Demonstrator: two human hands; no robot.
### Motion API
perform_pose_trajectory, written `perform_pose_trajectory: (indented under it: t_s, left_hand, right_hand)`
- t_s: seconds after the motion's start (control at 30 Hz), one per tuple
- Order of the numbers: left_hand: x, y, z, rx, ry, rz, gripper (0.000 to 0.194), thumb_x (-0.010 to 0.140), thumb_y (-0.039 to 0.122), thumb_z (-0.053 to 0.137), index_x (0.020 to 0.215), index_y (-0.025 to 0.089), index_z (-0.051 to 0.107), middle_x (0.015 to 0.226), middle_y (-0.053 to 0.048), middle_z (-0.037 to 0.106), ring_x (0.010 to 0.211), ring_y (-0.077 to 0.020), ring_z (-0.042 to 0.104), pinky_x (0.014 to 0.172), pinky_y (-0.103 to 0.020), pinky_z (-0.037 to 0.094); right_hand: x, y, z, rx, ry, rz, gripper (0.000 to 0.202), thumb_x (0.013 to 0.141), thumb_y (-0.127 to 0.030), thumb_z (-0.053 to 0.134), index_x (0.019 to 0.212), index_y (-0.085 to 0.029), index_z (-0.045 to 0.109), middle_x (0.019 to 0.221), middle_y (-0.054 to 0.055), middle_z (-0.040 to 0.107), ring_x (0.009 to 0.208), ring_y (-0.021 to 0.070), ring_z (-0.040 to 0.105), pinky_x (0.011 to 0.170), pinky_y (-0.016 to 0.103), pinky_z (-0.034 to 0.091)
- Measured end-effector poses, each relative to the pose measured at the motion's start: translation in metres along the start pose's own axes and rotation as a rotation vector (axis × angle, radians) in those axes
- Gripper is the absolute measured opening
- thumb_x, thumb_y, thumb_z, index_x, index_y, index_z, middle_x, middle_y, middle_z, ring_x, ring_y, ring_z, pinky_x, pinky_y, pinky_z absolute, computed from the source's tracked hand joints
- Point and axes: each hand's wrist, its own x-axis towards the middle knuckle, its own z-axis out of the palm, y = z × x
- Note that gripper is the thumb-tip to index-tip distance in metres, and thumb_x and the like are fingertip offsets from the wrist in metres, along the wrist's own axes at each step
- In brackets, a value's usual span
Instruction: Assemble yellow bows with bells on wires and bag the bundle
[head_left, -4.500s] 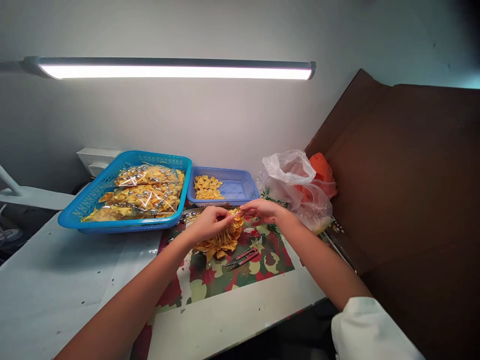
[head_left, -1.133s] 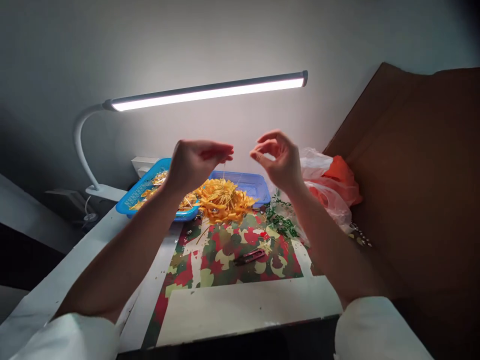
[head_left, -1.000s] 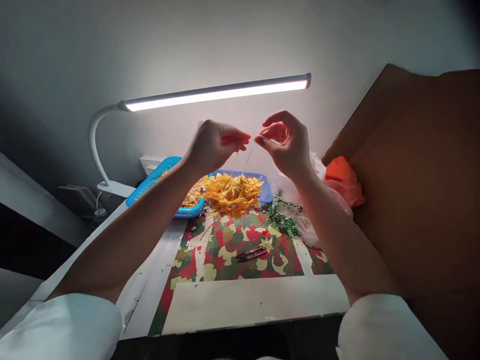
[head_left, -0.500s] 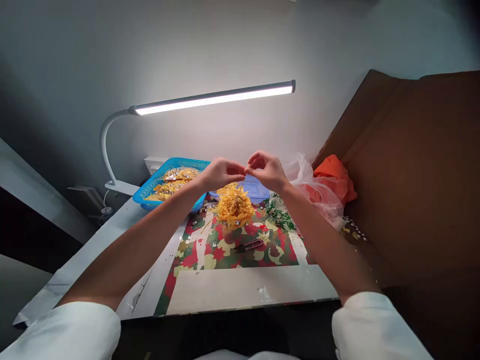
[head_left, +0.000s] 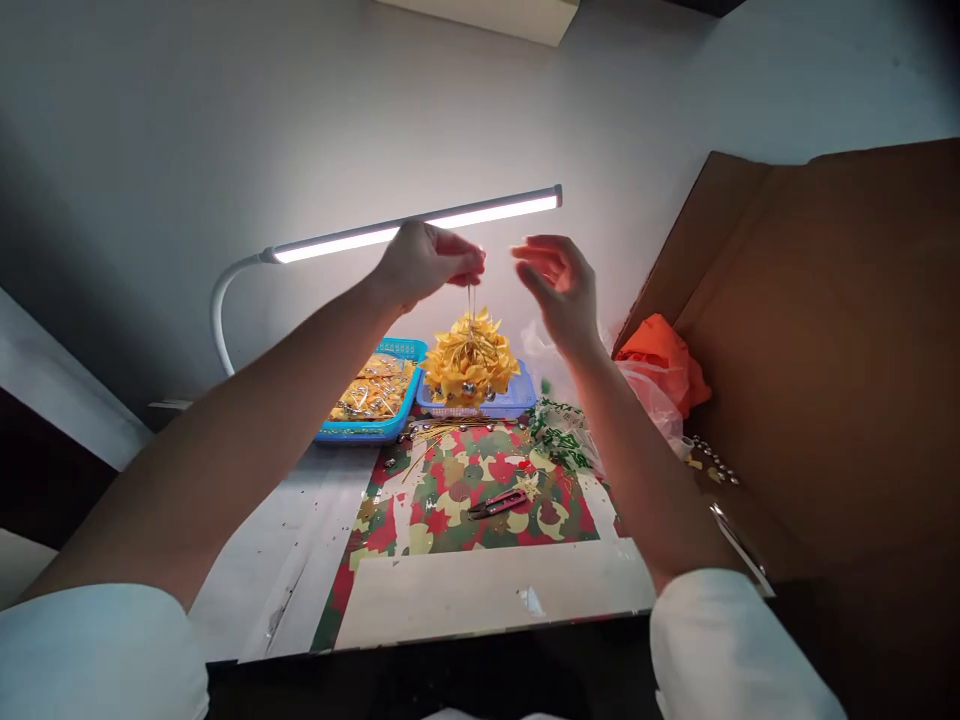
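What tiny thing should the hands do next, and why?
Perhaps the left hand could gently lower the round, ruffled yellow bundle onto the red, green and cream patterned sheet. That's because it hangs in the air from thin pale strands pinched in that hand, while the open right hand isn't supporting it.
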Motion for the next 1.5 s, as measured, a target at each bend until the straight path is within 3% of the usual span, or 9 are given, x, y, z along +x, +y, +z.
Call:
perform_pose_trajectory:
  t_s: [0.13, 0.3, 0.47, 0.57, 0.67, 0.83, 1.03, 1.3, 1.5]
  left_hand:
    - [0.035, 0.057, 0.002, -0.169, 0.079, -0.004, 0.007, 0.079, 0.005, 0.068, 0.074, 0.009, 0.066, 0.060, 0.005, 0.067, 0.064, -0.0062, 0.065, 0.081, -0.025, 0.055]
    - [0.071, 0.114, 0.000, -0.163, 0.042, 0.046, 0.002, 0.084, 0.010, 0.067, 0.084, 0.008, 0.065, 0.063, 0.007, 0.068, 0.067, -0.0012, 0.064, 0.080, -0.016, 0.050]
    - [0.081, 0.133, -0.006, -0.155, 0.062, 0.026, 0.006, 0.086, 0.011, 0.066, 0.082, 0.009, 0.063, 0.059, 0.008, 0.065, 0.068, 0.0010, 0.060, 0.079, -0.013, 0.047]
    - [0.079, 0.134, -0.007, -0.157, 0.065, -0.001, 0.008, 0.088, 0.013, 0.064, 0.081, 0.010, 0.063, 0.060, 0.008, 0.065, 0.070, 0.0006, 0.060, 0.078, -0.013, 0.047]
    - [0.076, 0.132, -0.005, -0.166, 0.066, -0.018, 0.009, 0.089, 0.011, 0.062, 0.080, 0.011, 0.063, 0.060, 0.008, 0.065, 0.070, 0.0001, 0.061, 0.077, -0.013, 0.047]
    - [0.064, 0.123, -0.001, -0.183, 0.065, -0.017, 0.010, 0.087, 0.010, 0.066, 0.078, 0.013, 0.064, 0.061, 0.008, 0.066, 0.070, -0.0010, 0.061, 0.078, -0.015, 0.049]
    - [0.031, 0.098, -0.002, -0.191, 0.104, -0.015, 0.010, 0.087, 0.007, 0.065, 0.078, 0.011, 0.067, 0.065, 0.004, 0.069, 0.069, -0.0046, 0.064, 0.084, -0.023, 0.053]
    - [-0.047, 0.005, 0.004, -0.143, 0.228, -0.002, 0.007, 0.071, 0.011, 0.075, 0.067, 0.015, 0.071, 0.062, -0.001, 0.070, 0.053, -0.0112, 0.065, 0.066, -0.030, 0.061]
    - [-0.100, -0.048, 0.010, -0.086, 0.198, -0.128, 0.016, 0.065, 0.031, 0.081, 0.073, 0.018, 0.076, 0.068, -0.004, 0.074, 0.060, -0.0156, 0.070, 0.066, -0.030, 0.061]
  right_hand:
    - [-0.030, 0.019, -0.001, 0.183, 0.201, 0.170, 0.037, 0.082, -0.047, 0.053, 0.110, -0.024, 0.053, 0.125, 0.008, 0.062, 0.120, 0.0176, 0.057, 0.104, 0.040, 0.041]
    - [-0.033, 0.030, 0.038, 0.679, 0.146, 0.608, 0.060, 0.074, -0.065, 0.054, 0.117, -0.025, 0.049, 0.138, 0.012, 0.053, 0.123, 0.0270, 0.054, 0.095, 0.049, 0.047]
    - [-0.028, 0.003, 0.059, 1.026, -0.133, 0.612, 0.041, 0.079, -0.054, 0.057, 0.106, -0.023, 0.054, 0.132, 0.010, 0.058, 0.116, 0.0246, 0.061, 0.097, 0.044, 0.050]
    - [-0.032, -0.006, 0.059, 0.984, -0.060, 0.624, 0.024, 0.082, -0.039, 0.060, 0.099, -0.023, 0.057, 0.110, 0.006, 0.069, 0.096, 0.0185, 0.068, 0.091, 0.036, 0.053]
    - [-0.038, -0.004, 0.059, 0.882, 0.079, 0.673, 0.030, 0.079, -0.038, 0.065, 0.101, -0.023, 0.052, 0.089, 0.002, 0.071, 0.074, 0.0150, 0.068, 0.078, 0.032, 0.056]
    - [-0.051, 0.000, 0.065, 0.773, 0.067, 0.651, 0.055, 0.061, -0.035, 0.081, 0.104, -0.025, 0.049, 0.086, -0.002, 0.067, 0.068, 0.0123, 0.066, 0.071, 0.028, 0.056]
    - [-0.095, 0.003, 0.071, 0.614, 0.052, 0.546, 0.036, 0.067, -0.048, 0.075, 0.085, -0.022, 0.058, 0.066, -0.004, 0.058, 0.056, 0.0109, 0.058, 0.061, 0.029, 0.055]
    - [-0.208, 0.033, 0.053, 0.446, -0.036, 0.826, 0.032, 0.074, -0.045, 0.066, 0.063, -0.019, 0.053, 0.047, -0.005, 0.052, 0.039, 0.0075, 0.046, 0.042, 0.021, 0.040]
    - [-0.247, 0.050, 0.048, 0.443, -0.022, 0.994, 0.031, 0.066, -0.048, 0.068, 0.071, -0.019, 0.058, 0.054, -0.003, 0.058, 0.041, 0.0103, 0.052, 0.043, 0.023, 0.046]
